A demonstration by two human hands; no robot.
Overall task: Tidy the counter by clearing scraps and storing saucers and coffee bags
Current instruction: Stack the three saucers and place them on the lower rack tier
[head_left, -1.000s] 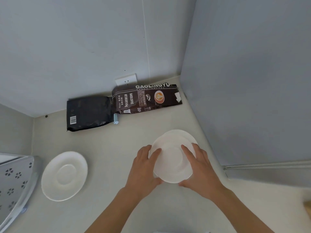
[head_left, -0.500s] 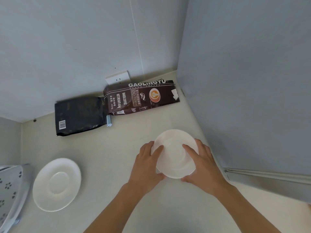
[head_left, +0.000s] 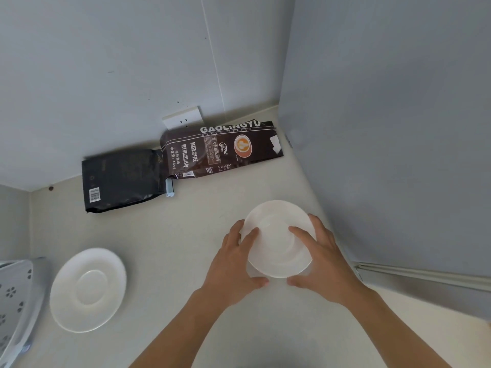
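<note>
Both hands grip a white saucer (head_left: 276,235) from its two sides, just above the pale counter (head_left: 186,235); whether another saucer lies under it I cannot tell. My left hand (head_left: 233,264) holds its left edge and my right hand (head_left: 316,258) holds its right edge. A second white saucer (head_left: 87,289) lies flat on the counter at the left. At the back against the wall lie two coffee bags: a black one (head_left: 122,179) and a brown printed one (head_left: 223,152).
A grey panel (head_left: 385,128) stands close along the right of the held saucer. A white perforated rack (head_left: 13,301) is at the left edge. A wall socket (head_left: 182,119) sits behind the brown bag.
The view has shifted, so everything sits a little lower and further right. The two stacked rims seen earlier now line up as one. Both hands keep their grip.
</note>
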